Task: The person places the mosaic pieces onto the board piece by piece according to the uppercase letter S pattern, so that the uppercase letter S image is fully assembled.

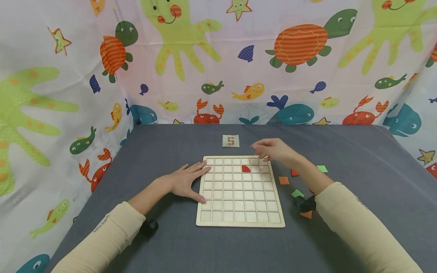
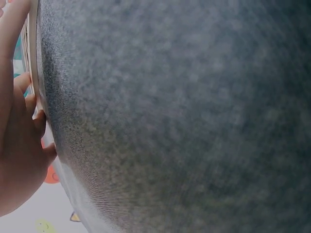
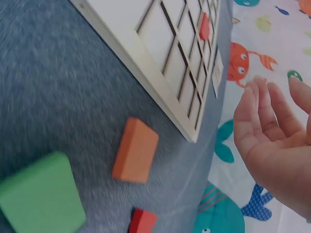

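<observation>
A pale wooden grid board [image 1: 239, 224] lies on the grey table, with a red quarter-round tile [image 1: 246, 168] in one cell near its far side. My left hand [image 1: 186, 181] rests spread on the board's left edge, thumb and fingertips on the rim. In the left wrist view that hand [image 2: 22, 150] lies along the board's side. Above the far right corner of the board hovers my right hand [image 1: 273, 149]. In the right wrist view the right hand [image 3: 274, 131] has loosely bent fingers, with nothing visible between them.
A small pattern card [image 1: 230, 141] lies beyond the board. To the right are scattered an orange tile [image 1: 284, 181], a red tile [image 1: 294, 173], a green tile [image 1: 322, 168], another green tile [image 1: 297, 193] and another orange tile [image 1: 306, 215], some near the right forearm. A printed curtain [image 1: 211, 106] hangs behind the table.
</observation>
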`<state>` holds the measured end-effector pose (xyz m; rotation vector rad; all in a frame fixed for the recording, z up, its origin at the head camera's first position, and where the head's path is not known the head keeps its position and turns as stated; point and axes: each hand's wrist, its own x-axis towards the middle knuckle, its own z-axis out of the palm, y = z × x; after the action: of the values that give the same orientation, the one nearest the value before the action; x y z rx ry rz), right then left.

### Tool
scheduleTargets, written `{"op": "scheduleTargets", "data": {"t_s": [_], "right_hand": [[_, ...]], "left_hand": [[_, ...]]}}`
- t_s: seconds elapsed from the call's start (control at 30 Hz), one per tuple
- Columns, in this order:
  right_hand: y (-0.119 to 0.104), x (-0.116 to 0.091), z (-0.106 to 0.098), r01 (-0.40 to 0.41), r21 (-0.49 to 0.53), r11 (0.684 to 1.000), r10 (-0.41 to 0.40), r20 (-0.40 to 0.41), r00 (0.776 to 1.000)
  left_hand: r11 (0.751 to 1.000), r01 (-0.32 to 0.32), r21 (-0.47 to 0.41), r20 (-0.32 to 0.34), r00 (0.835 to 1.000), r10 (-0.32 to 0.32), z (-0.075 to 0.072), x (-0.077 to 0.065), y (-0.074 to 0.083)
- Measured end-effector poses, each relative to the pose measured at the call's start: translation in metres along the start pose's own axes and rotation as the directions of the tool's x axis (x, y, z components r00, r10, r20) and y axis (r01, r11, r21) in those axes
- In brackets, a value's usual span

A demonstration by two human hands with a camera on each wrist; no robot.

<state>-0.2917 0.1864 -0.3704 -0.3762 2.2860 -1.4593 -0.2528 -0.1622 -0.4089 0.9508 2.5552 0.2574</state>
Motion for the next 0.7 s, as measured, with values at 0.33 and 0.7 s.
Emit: {"op": "scheduleTargets", "data": {"t_s": [0.33,0.7], "right_hand": [[0.005,-0.012,-0.02,-0.037,0.115,0.993,0.039,-0.013,0.999],[0.033,-0.027,-0.047,-0.095,0.198,0.976,0.106,-0.045,0.993]], "left_hand": [[1.0,0.0,0.004,0.008,1.0,0.0,0.001,0.001,-0.003],[1.0,0.0,0.003,0.008,1.0,0.0,0.0,0.001,-0.002]]}}
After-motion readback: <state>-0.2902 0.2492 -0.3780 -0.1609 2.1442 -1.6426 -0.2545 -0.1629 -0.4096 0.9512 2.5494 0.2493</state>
